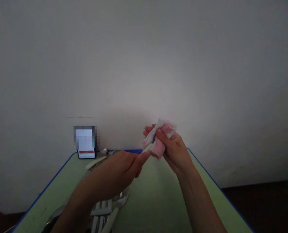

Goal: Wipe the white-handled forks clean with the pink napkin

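Observation:
Above the table's far part, my right hand is closed on a crumpled pink-and-white cloth, its thumb pressing the folds. My left hand reaches in from the left, fingers closed around a piece of cutlery with a pale handle. The cloth wraps the other end of this piece, so its kind is hidden. Below my left forearm lie several forks with pale handles, one fork resting at an angle nearest the middle.
A phone with a lit screen leans upright against the wall at the back left. Beside it lies a piece of cutlery with a cream handle. The green table has a blue edge. A dark round object is partly hidden at lower left.

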A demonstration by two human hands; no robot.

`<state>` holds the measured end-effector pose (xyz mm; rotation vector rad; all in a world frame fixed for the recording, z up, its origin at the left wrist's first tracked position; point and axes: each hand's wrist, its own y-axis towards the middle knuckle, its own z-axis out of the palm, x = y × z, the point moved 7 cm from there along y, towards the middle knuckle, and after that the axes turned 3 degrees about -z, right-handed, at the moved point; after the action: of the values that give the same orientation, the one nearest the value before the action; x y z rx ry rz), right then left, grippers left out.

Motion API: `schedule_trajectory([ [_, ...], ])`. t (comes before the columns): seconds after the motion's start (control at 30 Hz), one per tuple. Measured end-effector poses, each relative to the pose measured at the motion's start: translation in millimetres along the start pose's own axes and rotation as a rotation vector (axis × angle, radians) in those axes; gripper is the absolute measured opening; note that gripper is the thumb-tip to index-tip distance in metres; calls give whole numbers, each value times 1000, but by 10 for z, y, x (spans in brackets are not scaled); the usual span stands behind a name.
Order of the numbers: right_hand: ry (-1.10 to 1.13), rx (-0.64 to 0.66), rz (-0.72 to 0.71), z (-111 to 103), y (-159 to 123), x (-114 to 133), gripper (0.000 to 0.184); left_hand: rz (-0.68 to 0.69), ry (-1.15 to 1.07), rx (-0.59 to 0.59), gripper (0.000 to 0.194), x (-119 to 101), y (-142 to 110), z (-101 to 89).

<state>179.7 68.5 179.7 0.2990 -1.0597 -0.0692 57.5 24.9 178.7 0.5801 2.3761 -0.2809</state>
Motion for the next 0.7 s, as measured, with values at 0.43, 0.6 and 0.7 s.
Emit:
schedule_trajectory([
  [0.43,54,-210,-4,3,-12,-20,32,35,-20,-87,51,-105,45,-58],
  [0.6,126,-174,129,142,-29,-175,46,70,-22,-121,45,-203,138,15],
  [0.7,156,-176,134,120,-15,-183,42,51,-53,-117,45,-159,136,-3],
])
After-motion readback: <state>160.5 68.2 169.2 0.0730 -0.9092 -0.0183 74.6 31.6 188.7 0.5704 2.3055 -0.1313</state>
